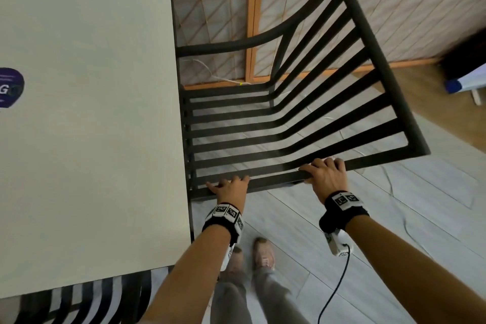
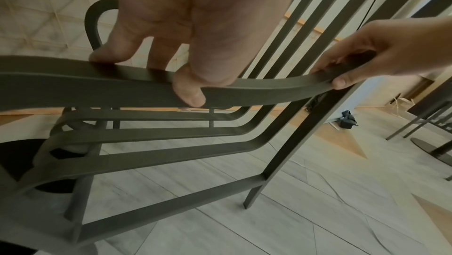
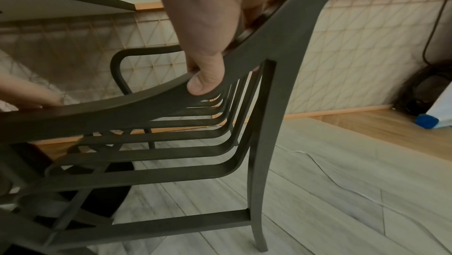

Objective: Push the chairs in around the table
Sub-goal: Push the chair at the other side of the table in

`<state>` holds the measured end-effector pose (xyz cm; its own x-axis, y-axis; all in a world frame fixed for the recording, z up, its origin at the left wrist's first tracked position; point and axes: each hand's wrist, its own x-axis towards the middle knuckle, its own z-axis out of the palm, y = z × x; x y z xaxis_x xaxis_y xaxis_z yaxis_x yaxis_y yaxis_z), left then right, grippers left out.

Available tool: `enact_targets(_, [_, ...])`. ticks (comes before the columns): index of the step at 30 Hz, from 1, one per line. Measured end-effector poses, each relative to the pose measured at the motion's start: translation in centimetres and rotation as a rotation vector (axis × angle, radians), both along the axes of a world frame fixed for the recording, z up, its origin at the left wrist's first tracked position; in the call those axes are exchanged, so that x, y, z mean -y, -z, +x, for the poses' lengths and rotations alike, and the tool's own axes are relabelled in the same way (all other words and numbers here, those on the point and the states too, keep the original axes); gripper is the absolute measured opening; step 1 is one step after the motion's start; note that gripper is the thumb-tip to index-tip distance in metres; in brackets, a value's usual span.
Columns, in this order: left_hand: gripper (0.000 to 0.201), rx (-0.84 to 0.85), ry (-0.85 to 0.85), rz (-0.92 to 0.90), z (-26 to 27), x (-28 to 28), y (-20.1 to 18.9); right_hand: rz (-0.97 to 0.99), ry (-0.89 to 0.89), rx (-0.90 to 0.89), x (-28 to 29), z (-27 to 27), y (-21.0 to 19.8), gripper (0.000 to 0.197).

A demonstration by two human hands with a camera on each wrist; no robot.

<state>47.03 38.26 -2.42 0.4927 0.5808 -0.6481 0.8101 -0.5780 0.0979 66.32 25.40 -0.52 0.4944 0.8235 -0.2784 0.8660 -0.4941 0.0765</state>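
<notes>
**Slatted chair gripped by its near armrest, partly in at the table**

The dark slatted chair (image 1: 276,123) stands at the right-hand edge of the pale table (image 1: 92,126), facing it, with the front of its seat at or just under the table's edge and most of the seat and the raked back out in the open. Its near armrest (image 1: 263,181) runs from the table edge back toward the backrest frame.

Both hands are on that armrest. The left hand (image 1: 231,188) holds it close to the table, fingers laid over the top and thumb curled beneath, as the left wrist view shows. The right hand (image 1: 326,176) grasps the same rail further back, where it meets the back frame, thumb wrapped under the rail in the right wrist view.

This looks like the pushing-in step for this chair, not yet finished. The next move probably calls for a sideways shove toward the table, with both hands working evenly so the chair does not twist, and with its legs sliding on the grey plank floor (image 1: 342,218) without catching the table's dark round base (image 3: 97,191) or the thin white cable (image 1: 394,192) lying nearby.

A second slatted chair (image 1: 79,302) shows at the table's near edge; how far in it sits cannot be told.
</notes>
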Motion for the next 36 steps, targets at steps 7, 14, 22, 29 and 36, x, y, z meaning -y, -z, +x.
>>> enact_targets(7, [0.055, 0.073, -0.081, 0.016, 0.2, -2.5, 0.2, 0.027, -0.003, 0.010, -3.1, 0.5, 0.1, 0.033])
enact_targets(14, [0.063, 0.040, -0.080, 0.018, -1.0, -0.3, 0.3, 0.024, 0.017, 0.000, -0.9, -1.0, 0.3, 0.034])
enact_targets(22, [0.063, 0.079, -0.021, 0.109, -2.5, 2.3, -0.7, 0.050, -0.055, -0.003, 0.1, -2.2, 0.2, 0.045])
enact_targets(29, [0.065, 0.096, 0.364, 0.078, -6.0, 10.8, -6.8, 0.039, -0.241, -0.058, 1.7, -7.3, -1.4, 0.049])
enact_targets(36, [0.032, 0.038, 0.584, -0.080, -15.9, 15.2, -15.5, 0.024, -0.205, -0.094, 5.2, -16.6, -3.5, 0.047])
